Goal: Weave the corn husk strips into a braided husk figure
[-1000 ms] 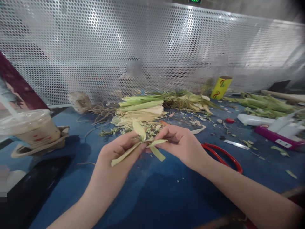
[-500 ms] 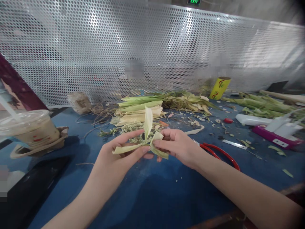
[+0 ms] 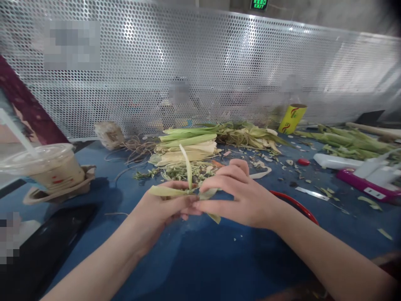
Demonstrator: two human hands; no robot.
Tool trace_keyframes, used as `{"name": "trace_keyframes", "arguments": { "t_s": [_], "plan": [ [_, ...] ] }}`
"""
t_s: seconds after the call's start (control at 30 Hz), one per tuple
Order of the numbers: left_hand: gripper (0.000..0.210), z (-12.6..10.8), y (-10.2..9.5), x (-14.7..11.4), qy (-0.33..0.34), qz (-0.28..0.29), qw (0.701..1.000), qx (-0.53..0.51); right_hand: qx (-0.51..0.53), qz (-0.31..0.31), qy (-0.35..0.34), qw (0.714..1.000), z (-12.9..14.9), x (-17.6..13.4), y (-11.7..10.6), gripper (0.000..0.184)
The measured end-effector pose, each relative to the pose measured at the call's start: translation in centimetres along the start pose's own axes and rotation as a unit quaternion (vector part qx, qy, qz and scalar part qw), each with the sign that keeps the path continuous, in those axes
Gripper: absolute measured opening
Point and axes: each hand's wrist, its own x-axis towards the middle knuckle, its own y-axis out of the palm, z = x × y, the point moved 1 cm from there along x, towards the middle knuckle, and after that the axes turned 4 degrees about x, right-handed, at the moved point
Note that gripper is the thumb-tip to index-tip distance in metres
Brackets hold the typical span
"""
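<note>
Pale green corn husk strips meet in a small cluster between my two hands, above the front of the blue table. My left hand pinches them where they join; one strip points left and another stands upright. Close beside it, my right hand has its thumb and forefinger on the right-hand strip, whose end hangs below the fingers. My right fingers hide part of the join. Just behind the hands lie small green sprigs and a stack of corn husks.
Red-handled scissors lie partly behind my right forearm. A white blade and husk scraps are to the right, near a purple power strip. At left stand a drink cup and a black tablet-like slab. A perforated metal screen closes the back.
My right hand has turned over the join, its fingers now arched and covering more of the right strip. The upright strip leans left and shows edge-on. The view has shifted slightly.
</note>
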Motion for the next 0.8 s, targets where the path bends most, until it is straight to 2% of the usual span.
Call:
{"name": "trace_keyframes", "arguments": {
  "t_s": [0.13, 0.23, 0.3, 0.4, 0.5, 0.6, 0.7, 0.8],
  "plan": [
    [0.016, 0.1, 0.3, -0.3, 0.016, 0.02, 0.999, 0.035, 0.095, 0.012, 0.025, 0.995, 0.0, 0.3, -0.2, 0.012],
    [0.013, 0.1, 0.6, -0.5, 0.039, 0.008, 0.997, 0.071, 0.214, 0.002, 0.112, 0.97, 0.2, 0.4, 0.4, 0.005],
    [0.009, 0.0, 0.7, -0.6, 0.045, 0.0, 0.995, 0.085, 0.281, -0.023, 0.208, 0.937, 0.3, 0.4, 1.0, 0.005],
    [0.003, 0.0, 0.8, -0.6, 0.057, 0.014, 0.993, 0.106, 0.38, -0.046, 0.328, 0.863, 0.5, 0.2, 1.8, 0.004],
    [0.003, 0.1, 1.0, -0.5, 0.051, 0.038, 0.991, 0.12, 0.459, -0.034, 0.375, 0.805, 0.4, 0.2, 2.3, 0.002],
    [0.003, 0.2, 1.1, -0.6, 0.068, 0.025, 0.989, 0.125, 0.491, -0.041, 0.384, 0.781, 0.4, 0.3, 2.4, 0.003],
    [0.004, 0.2, 1.1, -0.7, 0.081, 0.032, 0.987, 0.134, 0.503, -0.074, 0.402, 0.762, 0.5, 0.3, 2.5, 0.022],
    [0.009, 0.1, 1.0, -0.8, 0.079, 0.056, 0.984, 0.147, 0.54, -0.109, 0.438, 0.711, 0.6, 0.3, 2.7, 0.046]
  ]
}}
